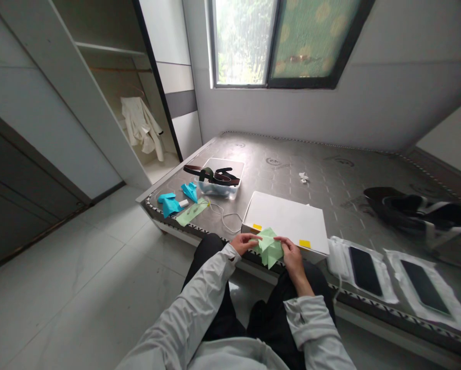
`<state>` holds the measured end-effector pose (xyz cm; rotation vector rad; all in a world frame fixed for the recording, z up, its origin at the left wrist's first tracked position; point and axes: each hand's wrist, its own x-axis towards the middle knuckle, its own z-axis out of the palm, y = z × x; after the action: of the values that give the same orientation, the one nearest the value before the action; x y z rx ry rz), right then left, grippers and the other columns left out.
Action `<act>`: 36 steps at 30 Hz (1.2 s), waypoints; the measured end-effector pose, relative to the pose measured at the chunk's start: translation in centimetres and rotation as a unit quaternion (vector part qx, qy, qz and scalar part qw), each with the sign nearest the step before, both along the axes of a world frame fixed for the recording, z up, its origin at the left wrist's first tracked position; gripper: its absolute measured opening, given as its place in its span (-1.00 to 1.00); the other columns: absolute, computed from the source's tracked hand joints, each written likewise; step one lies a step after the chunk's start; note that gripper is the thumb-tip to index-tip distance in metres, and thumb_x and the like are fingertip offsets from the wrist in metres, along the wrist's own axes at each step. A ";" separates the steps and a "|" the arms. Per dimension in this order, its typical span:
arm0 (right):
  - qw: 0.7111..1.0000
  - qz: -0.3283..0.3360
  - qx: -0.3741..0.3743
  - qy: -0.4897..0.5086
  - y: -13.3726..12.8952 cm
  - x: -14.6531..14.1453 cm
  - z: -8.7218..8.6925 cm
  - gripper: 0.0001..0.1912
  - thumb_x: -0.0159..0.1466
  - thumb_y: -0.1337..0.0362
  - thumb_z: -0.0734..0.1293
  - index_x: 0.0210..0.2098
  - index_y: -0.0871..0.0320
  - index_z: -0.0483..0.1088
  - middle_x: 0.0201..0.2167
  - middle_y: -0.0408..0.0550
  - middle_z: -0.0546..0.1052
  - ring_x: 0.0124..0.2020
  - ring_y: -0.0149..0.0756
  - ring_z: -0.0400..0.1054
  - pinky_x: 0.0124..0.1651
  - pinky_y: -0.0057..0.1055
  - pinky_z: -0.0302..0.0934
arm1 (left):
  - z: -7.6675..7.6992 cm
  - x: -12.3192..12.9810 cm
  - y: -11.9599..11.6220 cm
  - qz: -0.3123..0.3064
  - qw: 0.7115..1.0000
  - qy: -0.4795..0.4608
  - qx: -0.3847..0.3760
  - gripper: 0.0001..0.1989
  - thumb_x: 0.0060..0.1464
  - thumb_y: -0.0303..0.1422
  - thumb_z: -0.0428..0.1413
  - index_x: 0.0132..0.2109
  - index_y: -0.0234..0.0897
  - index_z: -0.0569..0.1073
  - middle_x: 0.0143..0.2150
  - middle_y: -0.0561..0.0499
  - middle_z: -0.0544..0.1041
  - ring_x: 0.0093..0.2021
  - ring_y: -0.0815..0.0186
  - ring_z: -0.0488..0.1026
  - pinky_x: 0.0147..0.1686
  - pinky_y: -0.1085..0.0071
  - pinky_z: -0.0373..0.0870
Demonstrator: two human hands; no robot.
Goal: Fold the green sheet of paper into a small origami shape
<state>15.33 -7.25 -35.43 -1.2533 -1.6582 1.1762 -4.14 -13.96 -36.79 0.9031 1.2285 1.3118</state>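
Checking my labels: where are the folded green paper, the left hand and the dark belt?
Folded green paper (pixel 269 248), head view, middle fold.
Left hand (pixel 242 243), head view, back of hand.
Dark belt (pixel 230 179), head view, strap.

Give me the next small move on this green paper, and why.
Probably press a crease into the green folded paper, using your left hand and right hand: both pinch it in the air, its flaps stand loose, and the flat white board just ahead offers a firm surface.
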 end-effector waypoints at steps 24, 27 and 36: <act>0.944 0.227 0.219 -0.098 -2.8 -1.4 1.2 -0.31 0.09 0.05 0.45 0.19 -0.02 0.29 0.20 0.02 0.36 0.22 -0.01 0.22 0.24 -0.02 0.09 | -0.4 1.5 0.0 0.173 0.980 0.083 -0.048 -0.70 -0.12 -0.13 0.26 -0.37 -0.27 0.45 -0.58 0.11 0.49 -0.50 0.35 0.45 -0.50 0.52 0.32; 0.946 0.254 0.188 -0.074 -3.0 -1.6 1.2 -0.23 0.09 0.06 0.45 0.25 -0.01 0.20 0.21 0.00 0.35 0.25 -0.04 0.18 0.27 -0.08 0.07 | 0.0 2.7 -0.5 0.122 0.989 0.079 -0.002 -0.63 -0.01 -0.02 0.15 -0.29 -0.27 0.51 -0.43 0.00 0.57 -0.43 0.31 0.49 -0.46 0.48 0.37; 0.997 0.017 -0.043 0.054 -1.1 -0.7 0.9 -0.44 0.15 -0.17 0.28 -0.18 0.19 0.54 -0.26 0.09 0.62 -0.18 0.02 0.49 -0.08 -0.14 0.35 | 0.6 2.3 -0.6 0.086 0.974 0.159 0.134 -0.61 0.10 -0.10 0.10 -0.06 -0.27 0.56 0.03 -0.17 0.50 0.00 0.15 0.45 -0.01 0.27 0.40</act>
<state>14.60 -8.33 -34.56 -1.1973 -1.5696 1.3246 -1.82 -14.59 -36.19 1.2604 1.4213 1.5398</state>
